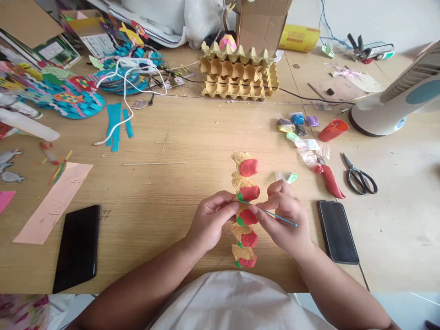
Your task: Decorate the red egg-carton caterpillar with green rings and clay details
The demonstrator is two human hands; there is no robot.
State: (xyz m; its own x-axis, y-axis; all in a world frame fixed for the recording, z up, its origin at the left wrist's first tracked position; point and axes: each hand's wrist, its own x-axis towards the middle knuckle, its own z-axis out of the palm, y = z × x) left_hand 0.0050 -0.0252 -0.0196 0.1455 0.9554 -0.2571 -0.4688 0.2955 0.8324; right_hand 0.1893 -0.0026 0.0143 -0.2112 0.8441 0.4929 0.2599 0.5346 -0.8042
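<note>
Strip (246, 216): long axis twelve-to-six; left hand (213, 217) pinches its nine-o'clock edge; right hand (288, 210), at three o'clock, grips the blue stick (284, 220).

No clearly legible text

- We see a tan cardboard strip (241, 184) with bright-red clay patches (249, 193) and green clay dabs (241, 222).
- The slim stick (280, 217) shows sky blue.
- Our bench (154, 188) carries a pale brown wood grain.
- Scissors (352, 168) have black handles; the cutter (332, 181) runs red, the cup (332, 133) orange-red.
- We spot plain teal paper strips (114, 121) and a peach paper sheet (57, 197) with dark squiggles.
- A yellow roll (298, 38) bears red print; a white fan (381, 110), a pale blue panel (423, 91).
</note>
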